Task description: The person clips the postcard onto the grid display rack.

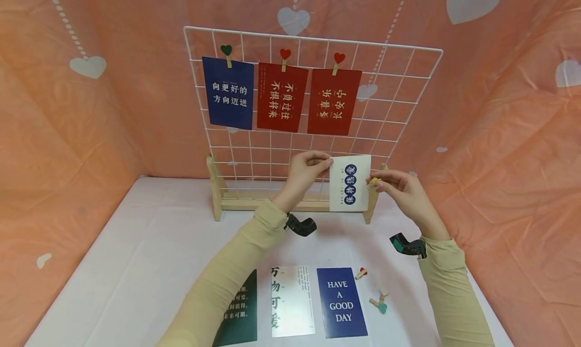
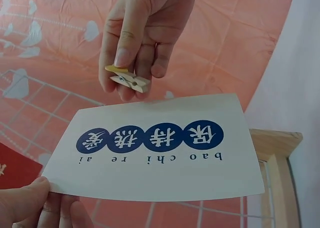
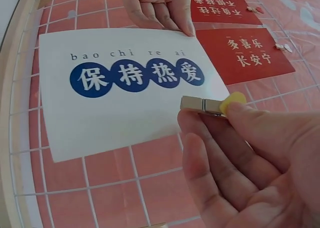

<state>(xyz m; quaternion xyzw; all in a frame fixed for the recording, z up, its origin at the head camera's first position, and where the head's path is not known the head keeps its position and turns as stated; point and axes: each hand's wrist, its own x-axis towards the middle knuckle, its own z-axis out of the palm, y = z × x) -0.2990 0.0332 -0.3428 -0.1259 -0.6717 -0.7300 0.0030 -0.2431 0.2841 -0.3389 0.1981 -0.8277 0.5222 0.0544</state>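
Between the two hands, a white card (image 1: 350, 183) printed with blue circles is held up before the lower part of a white wire grid (image 1: 386, 45). The left hand (image 1: 310, 168) pinches it near its upper left corner; the right hand (image 1: 404, 185), near the opposite edge, pinches a yellow-topped clothespin (image 1: 374, 182). Higher than the left hand, a blue card (image 1: 230, 92) and two red cards (image 1: 282, 97) are clipped to the grid. Below both hands, a "HAVE A GOOD DAY" card (image 1: 342, 301) and loose clothespins (image 1: 381, 304) lie on the surface (image 1: 136, 266).
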